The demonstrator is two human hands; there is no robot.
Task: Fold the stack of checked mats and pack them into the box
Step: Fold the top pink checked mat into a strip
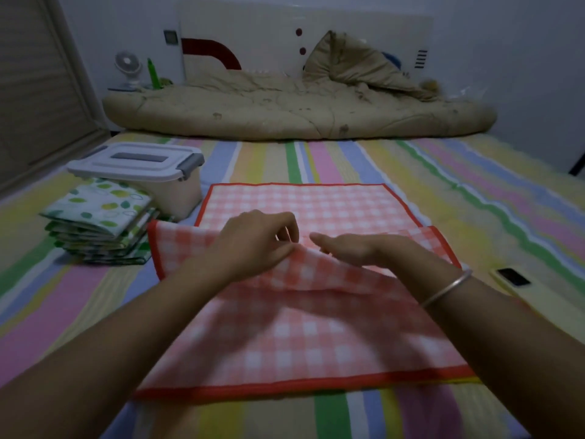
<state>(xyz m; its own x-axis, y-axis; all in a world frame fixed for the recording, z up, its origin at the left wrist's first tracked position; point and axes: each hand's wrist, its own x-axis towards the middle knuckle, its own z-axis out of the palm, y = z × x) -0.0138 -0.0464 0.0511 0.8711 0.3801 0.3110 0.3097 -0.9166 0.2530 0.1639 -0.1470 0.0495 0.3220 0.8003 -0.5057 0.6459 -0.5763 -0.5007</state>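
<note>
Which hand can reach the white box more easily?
Probably the left hand. The closed box sits on the left of the bed, nearer that hand. The right hand rests open on the checked mat, farther away. The left pinches the mat, so it must let go first.

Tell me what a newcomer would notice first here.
The red checked mat spread mid-bed grabs the eye: the left hand pinches a raised fold in it, and the right hand rests flat beside. To the left, a lidded plastic box sits behind a stack of green-spotted folded mats.

Box interior behind closed lid
</note>
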